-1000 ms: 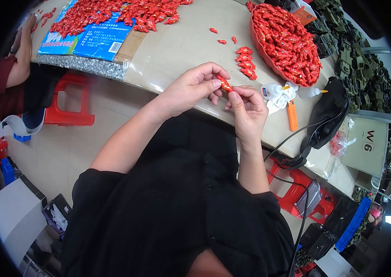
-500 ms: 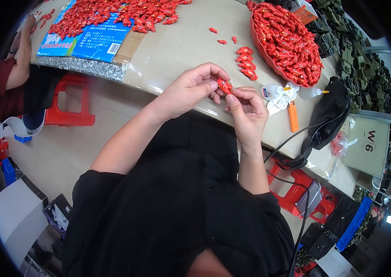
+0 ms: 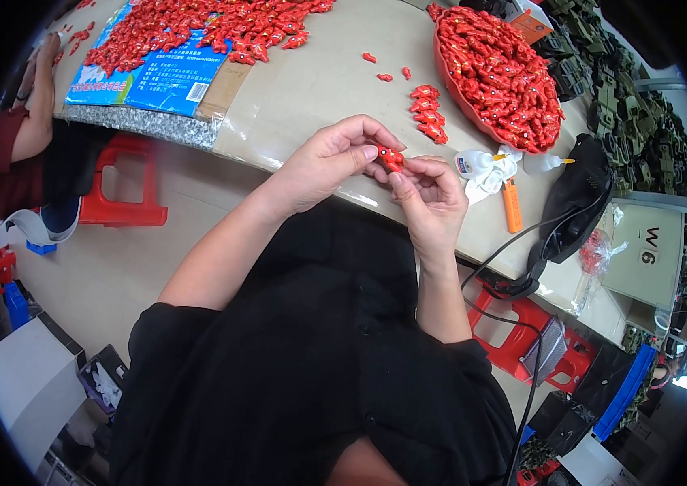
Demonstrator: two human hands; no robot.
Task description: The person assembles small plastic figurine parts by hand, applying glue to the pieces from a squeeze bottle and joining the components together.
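Observation:
A small glossy red figurine [image 3: 390,159] with pale and dark spots is held up at the table's near edge. My left hand [image 3: 329,162] pinches it between thumb and fingers from the left. On its right side the thumb and fingertips of my right hand [image 3: 433,198] close on it too. Beyond my hands a short row of like red figurines [image 3: 428,113] lies on the table, with a few small red pieces [image 3: 384,78] to the left of it. A red bowl [image 3: 458,95] heaped with such figurines stands at the right.
White glue bottles [image 3: 473,164] with yellow tips and an orange lighter [image 3: 512,206] lie right of my hands, near a black bag [image 3: 574,202] and cable. More figurines cover flattened blue cardboard [image 3: 167,83] at the far left. There, another person's arm [image 3: 40,97] rests at the table.
The figurine has turned slightly in my fingers, showing more of its spotted side. Both hands stay on it, and the whole view has shifted a little.

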